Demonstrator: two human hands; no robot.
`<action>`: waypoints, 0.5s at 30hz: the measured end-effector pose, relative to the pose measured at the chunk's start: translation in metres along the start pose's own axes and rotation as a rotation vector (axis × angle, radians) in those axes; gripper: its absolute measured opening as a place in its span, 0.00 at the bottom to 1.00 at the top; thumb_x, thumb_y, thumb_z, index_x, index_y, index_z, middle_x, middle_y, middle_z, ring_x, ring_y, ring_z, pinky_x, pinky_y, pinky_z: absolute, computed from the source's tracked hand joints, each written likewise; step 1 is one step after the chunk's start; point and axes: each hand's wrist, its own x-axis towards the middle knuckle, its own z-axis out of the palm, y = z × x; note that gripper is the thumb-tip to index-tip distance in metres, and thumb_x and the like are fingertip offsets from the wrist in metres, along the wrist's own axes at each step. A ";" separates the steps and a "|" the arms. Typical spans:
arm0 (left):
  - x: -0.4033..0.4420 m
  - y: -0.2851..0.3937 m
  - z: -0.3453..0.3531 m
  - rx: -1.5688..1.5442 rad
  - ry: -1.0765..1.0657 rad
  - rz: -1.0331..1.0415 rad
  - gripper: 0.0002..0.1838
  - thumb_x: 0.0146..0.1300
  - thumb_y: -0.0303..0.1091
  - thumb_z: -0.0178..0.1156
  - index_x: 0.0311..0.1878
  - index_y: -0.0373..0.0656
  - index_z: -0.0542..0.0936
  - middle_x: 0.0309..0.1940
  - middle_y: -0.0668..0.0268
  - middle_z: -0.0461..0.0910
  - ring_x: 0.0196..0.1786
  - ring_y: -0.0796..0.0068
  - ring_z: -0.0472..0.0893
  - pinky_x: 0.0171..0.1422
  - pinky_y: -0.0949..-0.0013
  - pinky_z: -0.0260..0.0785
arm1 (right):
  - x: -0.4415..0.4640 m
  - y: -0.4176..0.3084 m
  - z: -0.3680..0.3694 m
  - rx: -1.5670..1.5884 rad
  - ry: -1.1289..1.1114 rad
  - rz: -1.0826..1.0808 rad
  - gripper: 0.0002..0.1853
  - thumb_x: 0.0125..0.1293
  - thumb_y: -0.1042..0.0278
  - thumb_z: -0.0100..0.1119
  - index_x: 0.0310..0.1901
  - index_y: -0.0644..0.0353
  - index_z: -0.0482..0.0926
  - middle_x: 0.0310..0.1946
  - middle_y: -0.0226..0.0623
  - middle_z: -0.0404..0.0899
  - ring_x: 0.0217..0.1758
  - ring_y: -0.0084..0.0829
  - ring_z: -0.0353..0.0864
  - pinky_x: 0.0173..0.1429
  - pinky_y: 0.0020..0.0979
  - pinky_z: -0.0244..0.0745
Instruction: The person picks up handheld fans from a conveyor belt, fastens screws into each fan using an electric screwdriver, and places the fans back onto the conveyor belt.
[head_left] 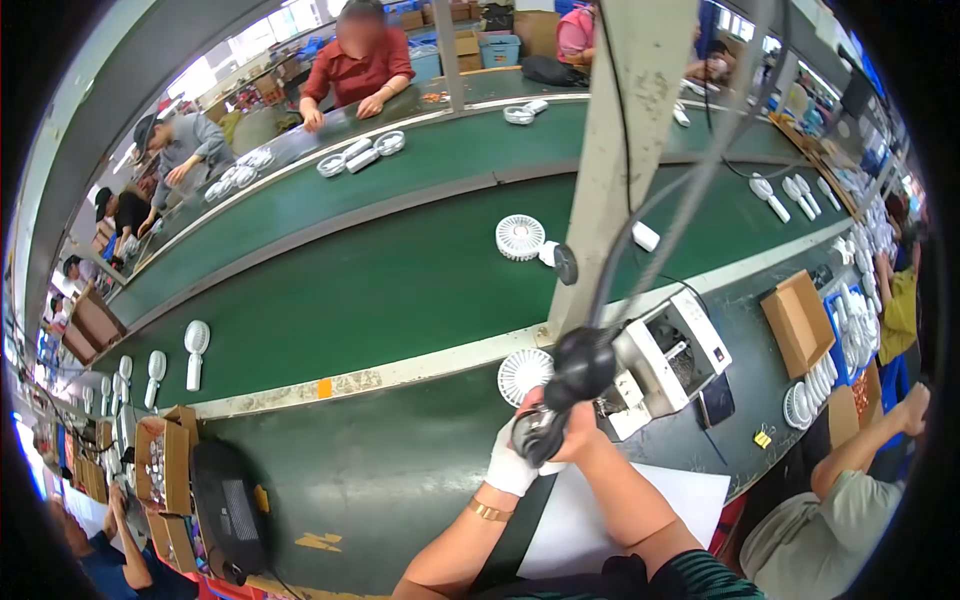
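Note:
My left hand (pixel 512 462), in a white glove with bare fingertips and a gold band at the wrist, is closed near the handle end of a white handheld fan (pixel 525 377). The fan's round grille points away from me; its handle is mostly hidden. My bare right hand (pixel 578 436) is closed against a black electric screwdriver (pixel 584 364) that hangs on a cable and covers much of both hands. Just right of them stands a white box of small metal parts (pixel 708 330). Beneath my forearms lies a white sheet (pixel 678 500).
A green conveyor (pixel 400 270) carries white fans, including an open round one (pixel 520 237). A post (pixel 620 130) rises ahead. Cardboard boxes (pixel 800 325) and a phone (pixel 716 400) lie right, a black bag (pixel 228 505) left. Co-workers sit along both sides.

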 end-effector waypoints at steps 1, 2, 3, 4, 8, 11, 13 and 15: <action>-0.006 0.009 -0.012 0.157 0.169 -0.075 0.19 0.69 0.30 0.44 0.61 0.34 0.69 0.52 0.59 0.76 0.52 0.68 0.78 0.57 0.67 0.73 | 0.002 0.001 0.001 -0.031 0.028 -0.070 0.21 0.37 0.68 0.75 0.35 0.59 0.76 0.27 0.34 0.79 0.28 0.30 0.80 0.35 0.29 0.76; -0.013 0.017 -0.022 0.297 0.327 -0.174 0.19 0.70 0.31 0.43 0.61 0.34 0.68 0.52 0.58 0.76 0.52 0.67 0.78 0.57 0.67 0.74 | 0.004 0.002 0.002 -0.063 0.057 -0.140 0.25 0.36 0.62 0.77 0.37 0.58 0.77 0.27 0.34 0.80 0.28 0.32 0.82 0.35 0.30 0.76; -0.007 0.015 0.029 0.218 0.435 -0.144 0.18 0.70 0.32 0.44 0.59 0.34 0.69 0.50 0.59 0.77 0.50 0.69 0.79 0.55 0.69 0.74 | 0.010 -0.016 -0.006 -0.177 0.068 -0.161 0.22 0.37 0.60 0.77 0.32 0.60 0.77 0.27 0.33 0.79 0.29 0.30 0.80 0.37 0.30 0.75; -0.008 0.017 0.017 0.320 0.398 -0.219 0.16 0.69 0.31 0.46 0.57 0.35 0.70 0.48 0.59 0.77 0.47 0.69 0.80 0.52 0.69 0.75 | 0.008 -0.015 -0.009 -0.069 0.076 -0.066 0.22 0.36 0.63 0.78 0.33 0.60 0.77 0.27 0.33 0.79 0.29 0.29 0.80 0.35 0.29 0.74; -0.013 0.015 0.060 0.709 0.328 -0.260 0.12 0.64 0.25 0.55 0.50 0.37 0.72 0.42 0.60 0.79 0.39 0.69 0.82 0.43 0.67 0.78 | 0.008 -0.039 -0.028 0.164 0.365 -0.072 0.26 0.47 0.74 0.69 0.47 0.63 0.68 0.26 0.32 0.76 0.25 0.25 0.74 0.32 0.26 0.70; -0.010 0.010 0.063 0.685 0.424 -0.331 0.13 0.60 0.22 0.60 0.46 0.37 0.71 0.38 0.60 0.78 0.35 0.69 0.82 0.39 0.66 0.78 | 0.013 -0.052 -0.056 0.081 0.534 0.007 0.24 0.55 0.83 0.59 0.52 0.66 0.62 0.26 0.35 0.75 0.23 0.23 0.70 0.29 0.24 0.68; -0.011 0.010 0.056 0.745 0.353 -0.377 0.19 0.57 0.21 0.58 0.51 0.38 0.67 0.40 0.57 0.77 0.38 0.65 0.81 0.42 0.62 0.78 | 0.020 -0.055 -0.056 0.281 0.597 0.088 0.23 0.55 0.84 0.57 0.52 0.66 0.62 0.26 0.36 0.75 0.22 0.23 0.71 0.28 0.25 0.68; -0.010 0.005 0.061 0.702 0.328 -0.384 0.18 0.56 0.19 0.59 0.48 0.40 0.66 0.36 0.59 0.77 0.34 0.67 0.81 0.38 0.65 0.78 | 0.022 -0.041 -0.053 0.215 0.590 0.144 0.22 0.55 0.85 0.56 0.52 0.66 0.63 0.25 0.37 0.74 0.23 0.25 0.72 0.28 0.25 0.69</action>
